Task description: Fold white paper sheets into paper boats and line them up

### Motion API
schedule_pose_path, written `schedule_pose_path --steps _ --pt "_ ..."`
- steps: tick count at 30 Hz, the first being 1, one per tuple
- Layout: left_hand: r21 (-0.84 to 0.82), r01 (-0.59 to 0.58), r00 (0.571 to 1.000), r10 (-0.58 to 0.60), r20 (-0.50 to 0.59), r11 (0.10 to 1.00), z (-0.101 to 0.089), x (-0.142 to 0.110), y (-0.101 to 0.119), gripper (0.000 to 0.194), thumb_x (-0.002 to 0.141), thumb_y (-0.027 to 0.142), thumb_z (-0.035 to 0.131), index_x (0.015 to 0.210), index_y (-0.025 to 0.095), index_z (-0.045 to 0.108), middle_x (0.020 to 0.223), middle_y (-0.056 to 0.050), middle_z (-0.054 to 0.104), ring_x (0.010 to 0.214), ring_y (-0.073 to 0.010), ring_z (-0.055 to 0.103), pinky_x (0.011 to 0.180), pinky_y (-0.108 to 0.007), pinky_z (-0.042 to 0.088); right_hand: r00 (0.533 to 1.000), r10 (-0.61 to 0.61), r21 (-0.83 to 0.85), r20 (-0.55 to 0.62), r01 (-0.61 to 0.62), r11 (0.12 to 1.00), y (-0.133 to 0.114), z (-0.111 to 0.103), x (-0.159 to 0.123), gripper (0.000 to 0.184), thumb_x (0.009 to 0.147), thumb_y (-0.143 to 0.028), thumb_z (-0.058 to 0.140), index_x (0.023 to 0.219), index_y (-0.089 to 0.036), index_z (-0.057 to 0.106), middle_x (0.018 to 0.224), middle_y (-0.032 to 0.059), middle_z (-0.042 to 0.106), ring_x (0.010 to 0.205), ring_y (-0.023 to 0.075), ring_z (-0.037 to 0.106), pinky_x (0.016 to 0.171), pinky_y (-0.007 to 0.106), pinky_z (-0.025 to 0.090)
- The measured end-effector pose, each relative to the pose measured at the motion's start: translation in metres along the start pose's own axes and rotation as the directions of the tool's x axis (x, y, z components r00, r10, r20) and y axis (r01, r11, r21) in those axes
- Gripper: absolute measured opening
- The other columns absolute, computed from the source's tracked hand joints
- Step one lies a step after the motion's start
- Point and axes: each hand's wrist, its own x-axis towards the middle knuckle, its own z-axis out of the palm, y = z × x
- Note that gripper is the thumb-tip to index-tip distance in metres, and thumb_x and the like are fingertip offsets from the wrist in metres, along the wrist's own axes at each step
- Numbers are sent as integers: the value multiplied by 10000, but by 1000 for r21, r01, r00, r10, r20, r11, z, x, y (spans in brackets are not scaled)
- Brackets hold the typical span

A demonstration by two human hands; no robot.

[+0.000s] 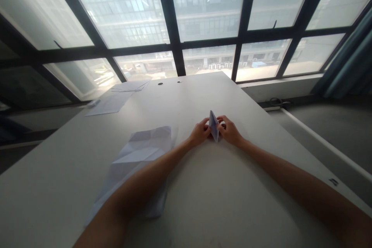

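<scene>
A small piece of folded paper (213, 124), pale and pointed at its top and bottom, stands upright between my two hands just above the table. My left hand (200, 131) grips its left side with thumb and fingers. On the other side, my right hand (229, 128) pinches it, the fingers curled behind. Parts of the fingertips are hidden by the paper. Under and beside my left forearm lies a large creased sheet of paper (148, 145), partly covered by the arm.
The white table (209, 193) stretches toward tall windows. At its far left lie several loose paper sheets (109, 102). Two small dark spots, one a round hole (160, 83), mark the far end. A blue curtain (348, 66) hangs at right, with a cable (277, 102) on the floor.
</scene>
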Motion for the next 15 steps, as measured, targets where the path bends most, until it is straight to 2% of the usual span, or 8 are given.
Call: schedule_pose_path --steps 6,8,12,15 --pt "-132 59 995 -69 -70 989 0 2 10 416 874 278 546 1258 133 611 754 -30 710 579 -157 687 550 -256 571 999 12 16 -46 -11 1000 6 -1 3 314 913 -355 484 1111 -163 635 1025 98 697 692 158 660 590 248 532" --pt "-187 75 993 -90 -77 980 -1 3 14 411 869 269 522 1232 114 637 793 -50 718 598 -167 695 571 -281 583 999 26 37 -47 -24 999 6 -2 3 342 919 -379 479 1090 -155 674 972 97 720 705 175 672 593 257 543" --pt "-283 94 988 -125 -94 954 -7 2 18 407 849 251 519 1192 92 670 898 -94 732 699 -184 713 697 -340 599 993 115 177 -34 -107 978 6 -2 4 448 894 -434 501 1165 -122 676 770 68 713 580 176 662 527 283 553" --pt "-352 88 985 -134 -107 932 -9 1 18 385 850 282 546 1144 83 696 998 -123 726 800 -195 707 808 -379 582 990 129 261 -55 -110 959 8 -3 6 436 842 -378 529 1126 -95 698 718 57 709 566 172 662 551 306 568"
